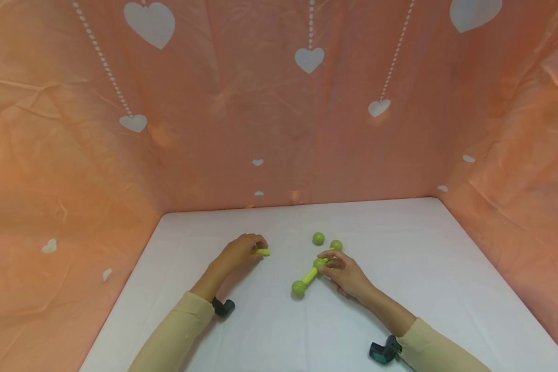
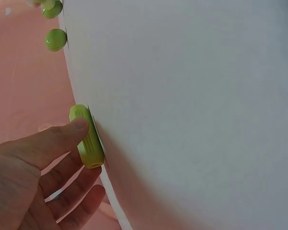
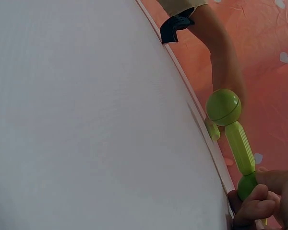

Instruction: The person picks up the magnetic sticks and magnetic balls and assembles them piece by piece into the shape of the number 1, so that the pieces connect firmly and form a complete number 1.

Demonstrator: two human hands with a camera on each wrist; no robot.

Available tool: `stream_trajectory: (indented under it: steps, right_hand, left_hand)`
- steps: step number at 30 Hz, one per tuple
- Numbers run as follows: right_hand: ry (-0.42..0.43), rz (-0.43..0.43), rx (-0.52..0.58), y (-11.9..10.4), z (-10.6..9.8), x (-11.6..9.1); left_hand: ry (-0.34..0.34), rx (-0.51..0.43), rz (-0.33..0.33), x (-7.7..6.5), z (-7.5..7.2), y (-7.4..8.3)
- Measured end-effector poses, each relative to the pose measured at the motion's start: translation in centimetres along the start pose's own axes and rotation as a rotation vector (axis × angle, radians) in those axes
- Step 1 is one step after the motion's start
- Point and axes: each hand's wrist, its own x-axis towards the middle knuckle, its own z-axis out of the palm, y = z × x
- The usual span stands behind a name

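My left hand (image 1: 243, 249) pinches a short yellow-green ridged rod (image 2: 89, 139) between thumb and fingers, low over the white table. With its thumb and fingers, my right hand (image 1: 346, 274) grips the middle green ball (image 1: 319, 263) of a joined piece. That piece is a row of balls linked by rods: one rod (image 3: 240, 148) runs to an end ball (image 1: 298, 288) nearer me, and another leads to a far end ball (image 1: 336, 245). Fingers partly cover the far rod and the middle ball. Beyond the right hand lies a loose green ball (image 1: 318, 238), apart from the joined piece.
A white tabletop (image 1: 260, 330) spreads under both hands. Orange sheeting (image 1: 232, 129) with white hearts rises at the back and both sides. Dark wrist cameras sit on the left wrist (image 1: 223, 308) and the right wrist (image 1: 384, 351).
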Motion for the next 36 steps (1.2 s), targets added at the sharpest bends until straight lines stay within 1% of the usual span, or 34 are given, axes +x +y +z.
stream_trajectory:
  steps: [12,21,30,36]
  right_hand:
    - [-0.002,-0.002,-0.012,-0.07,0.12,-0.04]
    - [-0.006,-0.006,-0.008,-0.15,0.01,-0.07]
    - [-0.001,0.009,-0.008,-0.22,0.11,-0.1]
    - [0.0,-0.006,-0.016,-0.02,0.09,-0.01]
  left_hand:
    - [-0.003,0.009,-0.008,-0.05,0.18,0.1]
    - [-0.016,0.001,-0.04,0.04,0.13,0.3]
    - [-0.019,-0.023,-0.016,-0.16,0.11,0.11]
    - [-0.007,-0.036,0.0,-0.47,-0.02,0.26]
